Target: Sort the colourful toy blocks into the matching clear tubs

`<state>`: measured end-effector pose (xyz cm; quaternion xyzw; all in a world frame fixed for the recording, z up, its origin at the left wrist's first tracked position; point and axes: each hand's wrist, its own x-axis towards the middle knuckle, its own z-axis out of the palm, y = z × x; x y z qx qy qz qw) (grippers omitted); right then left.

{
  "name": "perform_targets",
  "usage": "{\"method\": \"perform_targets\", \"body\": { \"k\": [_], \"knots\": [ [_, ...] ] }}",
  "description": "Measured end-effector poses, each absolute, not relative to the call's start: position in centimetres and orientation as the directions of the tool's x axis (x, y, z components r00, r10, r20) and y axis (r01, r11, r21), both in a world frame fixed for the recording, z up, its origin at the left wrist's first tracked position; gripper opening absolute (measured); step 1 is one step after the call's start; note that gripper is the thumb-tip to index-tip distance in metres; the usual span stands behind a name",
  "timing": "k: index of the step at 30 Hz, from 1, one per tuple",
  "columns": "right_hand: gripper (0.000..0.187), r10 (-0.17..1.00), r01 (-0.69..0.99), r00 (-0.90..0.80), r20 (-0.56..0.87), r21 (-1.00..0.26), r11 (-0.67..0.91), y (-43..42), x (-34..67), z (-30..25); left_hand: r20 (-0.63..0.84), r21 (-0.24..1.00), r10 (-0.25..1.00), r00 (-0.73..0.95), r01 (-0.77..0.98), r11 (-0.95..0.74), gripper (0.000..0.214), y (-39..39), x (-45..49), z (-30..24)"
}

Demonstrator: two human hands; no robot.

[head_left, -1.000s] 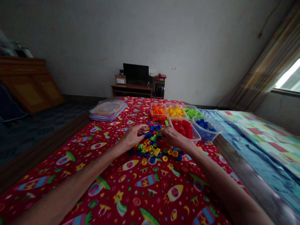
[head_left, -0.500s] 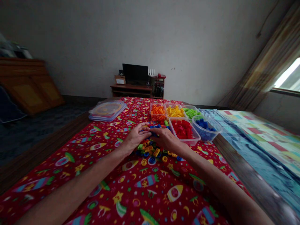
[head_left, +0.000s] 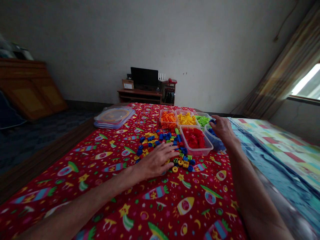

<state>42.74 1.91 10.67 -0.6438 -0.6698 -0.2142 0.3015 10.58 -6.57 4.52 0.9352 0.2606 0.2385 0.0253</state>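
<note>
My left hand [head_left: 158, 160] lies over a pile of mixed toy building blocks [head_left: 172, 136], its fingers spread, and covers the near part of the pile. The pile mixes blue, yellow, green and red pieces, with small wheel-like rings along its near edge. Over the rim of the round clear tub [head_left: 217, 144], my right hand [head_left: 223, 128] is closed at the fingertips on a dark blue building block [head_left: 212, 121]. Blue blocks lie in that tub, partly hidden by the hand. Beside it stands a clear box of red blocks [head_left: 208, 150].
Behind the red box stand clear boxes of orange blocks [head_left: 168, 119], yellow blocks [head_left: 187, 118] and green blocks [head_left: 202, 120]. Stacked clear lids [head_left: 114, 117] lie at the left on the red patterned cloth [head_left: 160, 206]. A bed [head_left: 282, 146] adjoins on the right.
My hands were together over the pile. The right one has moved right to the blue tub with a blue block; the left has opened and come nearer, uncovering the far part of the pile.
</note>
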Motion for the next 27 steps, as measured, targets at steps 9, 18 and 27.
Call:
{"method": "perform_targets", "body": {
  "k": [9,18,27],
  "knots": [
    [0.031,0.767,0.952,-0.121,0.63,-0.146,0.27,0.3,37.5,11.6,0.356,-0.071,0.576,0.736,0.636,-0.768,0.041,-5.6,9.4,2.8],
    [0.028,0.793,0.942,-0.168,0.586,-0.141,0.304,-1.9,34.5,12.9,0.485,-0.049,0.473,0.735,0.563,-0.825,0.034,-5.7,11.2,4.7],
    [0.029,0.837,0.964,-0.197,0.511,-0.056,0.261,-2.8,33.5,13.4,0.238,-0.189,0.18,0.954,0.228,-0.955,0.033,-7.4,20.0,3.2]
  ]
}}
